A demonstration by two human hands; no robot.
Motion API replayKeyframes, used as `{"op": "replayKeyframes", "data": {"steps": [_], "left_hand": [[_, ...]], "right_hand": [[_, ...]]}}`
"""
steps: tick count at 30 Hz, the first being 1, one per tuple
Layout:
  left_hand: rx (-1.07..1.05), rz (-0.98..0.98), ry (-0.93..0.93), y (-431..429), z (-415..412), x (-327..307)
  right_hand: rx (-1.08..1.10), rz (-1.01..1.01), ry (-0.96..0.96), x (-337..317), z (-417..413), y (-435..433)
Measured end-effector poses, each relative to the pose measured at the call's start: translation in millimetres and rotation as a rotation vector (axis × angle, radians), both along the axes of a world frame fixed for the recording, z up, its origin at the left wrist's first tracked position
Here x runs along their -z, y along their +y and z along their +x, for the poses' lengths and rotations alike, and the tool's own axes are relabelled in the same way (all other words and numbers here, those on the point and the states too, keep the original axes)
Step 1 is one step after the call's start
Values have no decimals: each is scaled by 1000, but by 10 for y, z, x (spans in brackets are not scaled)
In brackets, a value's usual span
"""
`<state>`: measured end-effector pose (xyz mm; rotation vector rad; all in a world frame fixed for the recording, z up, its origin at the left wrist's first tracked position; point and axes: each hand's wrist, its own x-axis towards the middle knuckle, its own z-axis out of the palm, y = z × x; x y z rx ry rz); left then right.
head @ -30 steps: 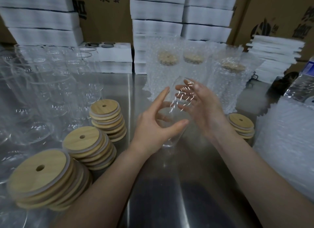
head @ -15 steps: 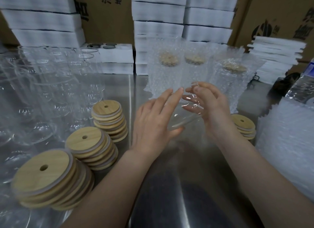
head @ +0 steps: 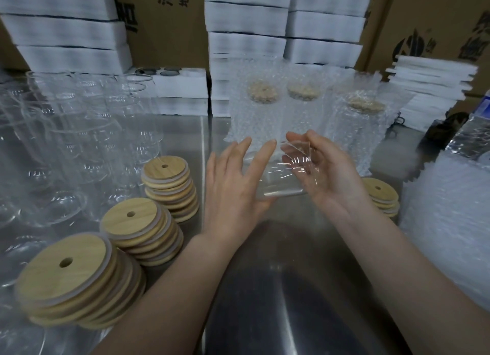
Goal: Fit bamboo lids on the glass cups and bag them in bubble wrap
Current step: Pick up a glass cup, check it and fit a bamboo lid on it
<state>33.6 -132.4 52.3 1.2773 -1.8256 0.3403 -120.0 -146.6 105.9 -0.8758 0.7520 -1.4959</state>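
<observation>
Cardboard box [head: 169,36]: "沧", "地址" (rest cropped).

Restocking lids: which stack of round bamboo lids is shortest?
The lone stack of round bamboo lids beside the right hand; the three stacks on the left stand taller.

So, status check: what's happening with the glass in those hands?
Right hand grips glass cup, tilted. Left hand flat against it. No lid yet. Nothing blocking lid stacks.

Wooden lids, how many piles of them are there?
4. Three stand beside the left hand: nearest pile, middle pile, farthest pile. The fourth pile sits partly hidden behind the right hand.
</observation>
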Motion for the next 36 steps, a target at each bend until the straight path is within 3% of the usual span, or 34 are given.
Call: {"op": "replayKeyframes", "data": {"steps": [10, 16, 21, 29, 36], "left_hand": [[144, 72, 214, 49, 8, -22], [168, 145, 368, 83, 18, -20], [165, 173, 425, 86, 15, -37], [178, 193, 454, 58, 12, -19], [139, 163, 322, 39, 19, 17]], "right_hand": [[-227, -13, -207, -16, -47, -1], [-438, -169, -152, -39, -107, 1], [-475, -260, -18, -46, -88, 6], [-285, -306, 140, -56, -49, 70], [-157, -346, 248, -86, -3, 132]]}}
